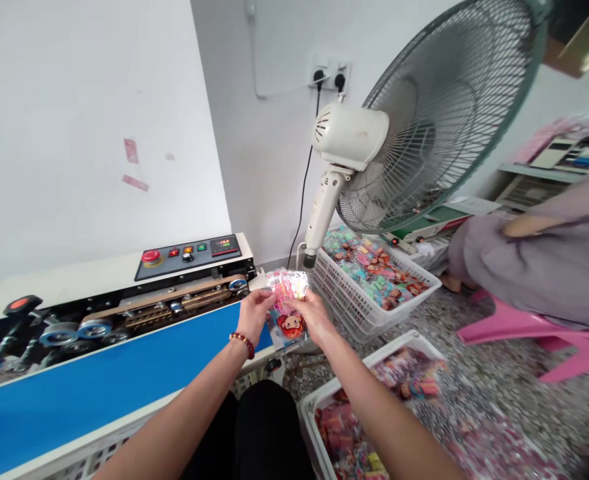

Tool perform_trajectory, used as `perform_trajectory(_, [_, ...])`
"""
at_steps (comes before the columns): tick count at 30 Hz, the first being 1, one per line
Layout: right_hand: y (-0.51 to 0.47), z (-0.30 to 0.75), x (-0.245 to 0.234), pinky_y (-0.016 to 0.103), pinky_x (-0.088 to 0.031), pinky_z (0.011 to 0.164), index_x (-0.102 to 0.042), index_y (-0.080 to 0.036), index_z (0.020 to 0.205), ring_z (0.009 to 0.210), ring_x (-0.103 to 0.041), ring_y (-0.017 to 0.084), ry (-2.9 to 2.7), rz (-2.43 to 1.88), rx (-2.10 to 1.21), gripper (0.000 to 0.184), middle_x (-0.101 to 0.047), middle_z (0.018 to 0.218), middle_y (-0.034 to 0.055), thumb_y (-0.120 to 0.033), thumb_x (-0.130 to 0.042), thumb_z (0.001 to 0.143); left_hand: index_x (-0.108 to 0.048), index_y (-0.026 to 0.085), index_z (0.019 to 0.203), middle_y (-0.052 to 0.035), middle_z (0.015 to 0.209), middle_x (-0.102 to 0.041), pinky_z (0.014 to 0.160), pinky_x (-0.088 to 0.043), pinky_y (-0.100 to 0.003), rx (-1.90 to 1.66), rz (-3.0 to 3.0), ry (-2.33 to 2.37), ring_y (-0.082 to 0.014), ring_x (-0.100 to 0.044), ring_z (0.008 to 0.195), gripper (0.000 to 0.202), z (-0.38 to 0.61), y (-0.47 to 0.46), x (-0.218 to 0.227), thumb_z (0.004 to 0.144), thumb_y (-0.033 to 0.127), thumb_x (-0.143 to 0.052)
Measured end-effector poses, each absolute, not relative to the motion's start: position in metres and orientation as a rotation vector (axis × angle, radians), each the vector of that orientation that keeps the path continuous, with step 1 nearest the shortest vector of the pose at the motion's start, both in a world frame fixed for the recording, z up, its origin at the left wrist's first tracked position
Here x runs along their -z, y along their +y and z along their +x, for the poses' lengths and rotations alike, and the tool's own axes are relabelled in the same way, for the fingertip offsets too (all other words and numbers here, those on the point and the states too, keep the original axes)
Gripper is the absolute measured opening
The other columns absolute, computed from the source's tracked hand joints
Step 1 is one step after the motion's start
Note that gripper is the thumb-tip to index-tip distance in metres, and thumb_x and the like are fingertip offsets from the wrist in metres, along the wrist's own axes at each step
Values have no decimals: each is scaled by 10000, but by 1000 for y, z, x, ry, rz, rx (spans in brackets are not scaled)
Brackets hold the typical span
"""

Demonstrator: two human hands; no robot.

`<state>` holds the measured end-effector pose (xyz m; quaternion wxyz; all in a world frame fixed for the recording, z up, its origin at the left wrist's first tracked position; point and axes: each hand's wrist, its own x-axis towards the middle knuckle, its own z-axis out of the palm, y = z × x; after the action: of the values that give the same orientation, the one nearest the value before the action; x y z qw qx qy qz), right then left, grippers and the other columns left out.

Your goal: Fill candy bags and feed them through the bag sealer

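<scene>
Both my hands hold one clear plastic packet with colourful printed contents and a cartoon face on it. My left hand, with a bead bracelet at the wrist, pinches the packet's left edge. My right hand grips its right side from behind. The packet is up in front of me, just past the right end of the sealing machine's blue conveyor belt. The machine's black control panel has a red button and a lit display.
A large standing fan stands close ahead. A white basket of packets is behind my hands; another white basket sits by my right forearm. A person in grey sits on a pink stool at right. Loose packets lie on the speckled floor.
</scene>
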<state>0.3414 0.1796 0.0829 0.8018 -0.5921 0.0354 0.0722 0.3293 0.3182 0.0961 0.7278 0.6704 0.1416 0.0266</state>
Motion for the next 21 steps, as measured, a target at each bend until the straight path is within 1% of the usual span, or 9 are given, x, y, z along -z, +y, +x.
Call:
perform_trajectory(2, [178, 345, -82, 326, -513, 748, -689, -197, 919, 743, -675, 204, 10, -1223, -227, 387, -747, 862, 29, -315, -807, 571, -618, 143, 723, 1, 636, -597, 526, -399, -216, -10, 1432, 346, -115, -539, 595, 402, 332, 324, -99, 519, 450, -780])
perform_trajectory(5, [174, 350, -80, 346, -513, 790, -699, -176, 888, 785, -686, 217, -20, -1172, -269, 358, -750, 867, 51, -353, -804, 595, -639, 137, 706, 3, 623, -597, 510, -387, -210, 55, 1444, 394, -102, -531, 566, 351, 337, 329, -103, 520, 404, -773])
perform_trajectory(10, [175, 360, -72, 361, -521, 791, -704, -169, 883, 784, -695, 230, 44, -1180, -223, 408, -751, 835, 56, -342, -834, 538, -613, 149, 689, 2, 638, -595, 415, -273, -199, 105, 1580, 457, -93, -512, 496, 277, 346, 333, -100, 605, 381, -738])
perform_trajectory(13, [178, 365, -70, 364, -528, 769, -704, -165, 863, 759, -695, 233, 86, -1223, -227, 416, -750, 806, 55, -347, -835, 512, -577, 154, 632, 7, 566, -548, 381, -220, -203, 110, 1666, 497, -85, -460, 437, 239, 353, 337, -93, 665, 358, -699])
perform_trajectory(16, [180, 371, -69, 353, -529, 755, -707, -163, 838, 744, -692, 227, 84, -1294, -226, 388, -749, 788, 51, -346, -821, 515, -560, 154, 552, 17, 465, -482, 381, -232, -207, 110, 1742, 528, -80, -410, 389, 266, 364, 345, -84, 656, 343, -714])
perform_trajectory(21, [183, 379, -70, 324, -529, 695, -710, -160, 805, 692, -683, 217, 105, -1354, -263, 353, -740, 738, 41, -302, -814, 499, -593, 163, 542, 3, 423, -498, 404, -288, -224, 61, 1868, 536, -94, -396, 375, 248, 380, 361, -66, 642, 356, -713])
